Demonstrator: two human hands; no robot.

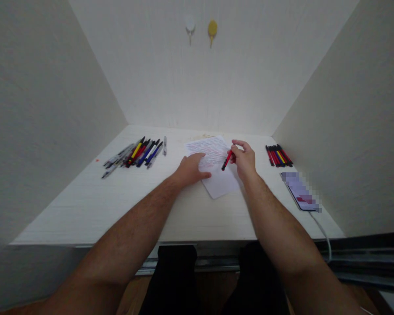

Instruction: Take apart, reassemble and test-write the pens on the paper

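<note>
A white sheet of paper (218,186), its upper part covered with scribbled lines in several colours, lies at the middle of the white table. My left hand (193,168) rests on its left edge, fingers apart, holding nothing. Over the paper's right side, my right hand (243,158) grips a red pen (227,159) with black ends, tilted with its lower end toward the paper. Whether the pen touches the paper I cannot tell.
A loose pile of pens (134,153) lies at the left, with one clear pen (165,145) beside it. At the right are a row of pens (279,155) and a phone (298,191) with a white cable (323,232). Walls enclose the table (95,218).
</note>
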